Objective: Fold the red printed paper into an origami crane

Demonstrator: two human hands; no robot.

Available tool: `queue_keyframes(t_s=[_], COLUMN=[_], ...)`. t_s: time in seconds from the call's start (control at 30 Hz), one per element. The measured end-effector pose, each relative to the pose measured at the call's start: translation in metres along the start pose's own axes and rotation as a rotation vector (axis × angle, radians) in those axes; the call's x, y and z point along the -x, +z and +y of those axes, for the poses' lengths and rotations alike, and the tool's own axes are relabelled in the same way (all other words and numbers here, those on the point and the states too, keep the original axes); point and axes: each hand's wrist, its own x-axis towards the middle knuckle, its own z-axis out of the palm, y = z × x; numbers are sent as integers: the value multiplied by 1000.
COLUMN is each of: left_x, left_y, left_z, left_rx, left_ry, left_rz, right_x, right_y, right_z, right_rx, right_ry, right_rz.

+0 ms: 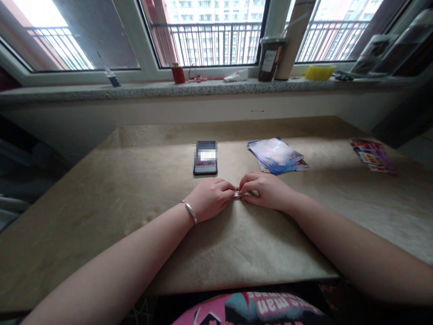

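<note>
Both my hands rest on the beige table cover (135, 189), fingertips meeting in the middle. My left hand (210, 198), with a silver bracelet on its wrist, is closed in a pinch. My right hand (264, 189) is closed the same way. Between them they grip a small folded piece of coloured paper (237, 192), mostly hidden by the fingers. A dark phone (205, 158) lies flat just beyond my hands. A fanned stack of blue printed paper sheets (276, 155) lies to the right of the phone.
Another colourful sheet (373, 155) lies at the far right of the table. The stone windowsill (135, 89) behind holds a red cup (178, 73), a dark jar (270, 58), a yellow sponge (319, 72) and other small items. The table's near edge is at my lap.
</note>
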Motion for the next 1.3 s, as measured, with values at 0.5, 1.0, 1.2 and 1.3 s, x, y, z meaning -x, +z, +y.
queue_keyframes(t_s=[0.5,1.0,1.2,1.3], left_x=[-2,-1,-2,-3], left_y=[2,2,0,-1], left_z=[-2,-2,0,1], left_rx=[65,204,201,197], left_ry=[-65,-317,-369,-377], left_rz=[-45,47,48,42], right_x=[-2,-4,-4,-4], right_y=[2,7,6,5], right_z=[-12,-19,-20,-23], right_rx=[354,79,126,156], right_ry=[8,195,174,151], right_rz=[16,135,83,73])
